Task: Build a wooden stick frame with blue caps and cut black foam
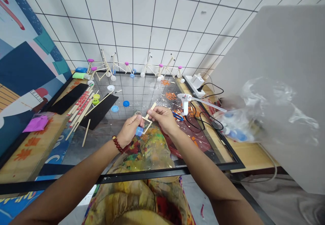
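Note:
My left hand [130,129] pinches a small frame of wooden sticks [148,128] above the glass tabletop. A blue bottle cap [139,131] shows at its fingertips, at the near end of the frame. My right hand [164,118] has thumb and fingers closed on the frame's upper sticks, whose ends poke out past the fingertips. Right of that hand, a white glue gun [186,106] stands with a clear glue stick [210,104] out of its back. Blue-handled scissors [177,116] lie beside the right hand.
Several stick-built model bicycles [149,66] line the wall. Wooden sticks [82,106] and black sheets [103,111] lie left; blue caps [126,103] lie ahead. A power strip [195,86], black cable [200,125] and plastic bag [236,127] are right. Pink clay [36,124] is far left.

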The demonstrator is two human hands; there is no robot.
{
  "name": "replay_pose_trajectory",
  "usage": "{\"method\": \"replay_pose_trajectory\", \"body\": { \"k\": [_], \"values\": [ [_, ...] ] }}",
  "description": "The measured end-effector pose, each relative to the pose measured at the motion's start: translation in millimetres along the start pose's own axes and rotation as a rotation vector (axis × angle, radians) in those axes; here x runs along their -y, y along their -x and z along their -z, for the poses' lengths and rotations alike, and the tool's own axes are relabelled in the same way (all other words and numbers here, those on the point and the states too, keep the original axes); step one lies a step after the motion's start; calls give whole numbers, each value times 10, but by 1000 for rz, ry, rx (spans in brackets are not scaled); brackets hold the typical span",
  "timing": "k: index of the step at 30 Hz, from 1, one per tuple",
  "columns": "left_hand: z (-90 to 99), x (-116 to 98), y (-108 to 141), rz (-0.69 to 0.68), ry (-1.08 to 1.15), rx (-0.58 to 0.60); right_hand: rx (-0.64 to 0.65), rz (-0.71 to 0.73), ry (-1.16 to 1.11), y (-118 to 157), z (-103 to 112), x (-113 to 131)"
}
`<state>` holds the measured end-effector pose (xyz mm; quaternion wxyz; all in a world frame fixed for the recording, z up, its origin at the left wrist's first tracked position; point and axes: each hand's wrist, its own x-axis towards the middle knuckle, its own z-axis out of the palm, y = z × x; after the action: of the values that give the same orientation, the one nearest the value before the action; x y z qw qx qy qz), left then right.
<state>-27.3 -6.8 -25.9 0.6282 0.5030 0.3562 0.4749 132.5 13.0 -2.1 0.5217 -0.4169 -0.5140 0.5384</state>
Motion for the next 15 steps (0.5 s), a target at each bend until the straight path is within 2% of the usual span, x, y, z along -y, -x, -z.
{"method": "replay_pose_trajectory", "body": {
  "k": [7,11,13,15],
  "values": [
    [4,-20,9,-15,-39,13,-22,15,23,8,7,44],
    [7,-61,19,-43,-79,12,-121,169,106,6,138,87],
    [14,-74,21,-45,-67,4,-28,191,156,15,195,88],
    [24,-81,18,-44,-46,-7,151,129,153,32,219,81]
  ]
}}
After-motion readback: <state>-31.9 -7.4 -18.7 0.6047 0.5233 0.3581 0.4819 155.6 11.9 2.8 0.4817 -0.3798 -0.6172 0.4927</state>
